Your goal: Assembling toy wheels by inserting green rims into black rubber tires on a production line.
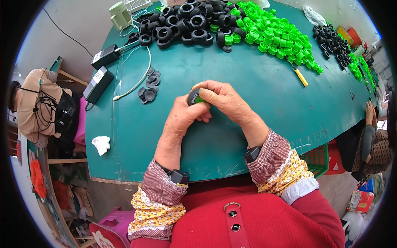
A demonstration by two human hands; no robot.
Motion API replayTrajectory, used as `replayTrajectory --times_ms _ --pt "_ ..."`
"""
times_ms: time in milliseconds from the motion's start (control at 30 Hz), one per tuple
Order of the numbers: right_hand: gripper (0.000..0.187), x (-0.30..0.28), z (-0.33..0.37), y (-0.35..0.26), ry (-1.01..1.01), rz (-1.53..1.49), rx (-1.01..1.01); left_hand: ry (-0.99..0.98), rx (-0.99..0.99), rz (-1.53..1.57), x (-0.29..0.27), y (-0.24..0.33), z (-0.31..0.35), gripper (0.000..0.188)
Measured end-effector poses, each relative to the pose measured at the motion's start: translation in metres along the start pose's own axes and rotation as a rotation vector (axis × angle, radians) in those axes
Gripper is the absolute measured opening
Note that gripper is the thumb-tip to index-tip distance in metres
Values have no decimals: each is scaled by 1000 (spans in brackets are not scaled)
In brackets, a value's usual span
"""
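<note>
Over the near middle of the green table [144, 132], my two hands meet around a small toy wheel. Its black rubber tyre [192, 97] surrounds a bright green hub [199, 99], partly covered by my fingers. My left hand [184, 113] grips it from the left and below, with its thumb near the wheel's lower edge. From the right, my right hand [227, 101] presses its thumb against the hub side, fingers curled over the top. Left of my hands lie several flat black discs [149, 96].
Across the back are heaped black tyres [182, 29] and green hubs [285, 39]. A yellow-handled tool [301, 77] lies at the right. Two black power adapters [99, 84], a pale cable [142, 78] and white tissue [101, 144] are at the left. Another person's hands [369, 113] rest at the far right edge.
</note>
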State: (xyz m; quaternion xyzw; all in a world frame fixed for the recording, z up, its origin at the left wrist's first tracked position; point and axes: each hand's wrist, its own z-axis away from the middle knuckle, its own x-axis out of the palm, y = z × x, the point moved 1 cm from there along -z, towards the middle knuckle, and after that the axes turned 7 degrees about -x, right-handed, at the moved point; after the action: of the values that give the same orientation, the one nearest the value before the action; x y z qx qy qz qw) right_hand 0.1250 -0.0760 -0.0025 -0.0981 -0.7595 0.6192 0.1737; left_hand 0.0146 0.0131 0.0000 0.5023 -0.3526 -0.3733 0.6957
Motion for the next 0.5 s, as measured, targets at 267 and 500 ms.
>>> replayTrajectory --times_ms 267,500 --pt "26 1 7 -1 1 -87 40 -186 -54 -26 0 1 0 17" --pt "29 2 5 5 26 -209 35 -174 -51 -37 5 5 1 18"
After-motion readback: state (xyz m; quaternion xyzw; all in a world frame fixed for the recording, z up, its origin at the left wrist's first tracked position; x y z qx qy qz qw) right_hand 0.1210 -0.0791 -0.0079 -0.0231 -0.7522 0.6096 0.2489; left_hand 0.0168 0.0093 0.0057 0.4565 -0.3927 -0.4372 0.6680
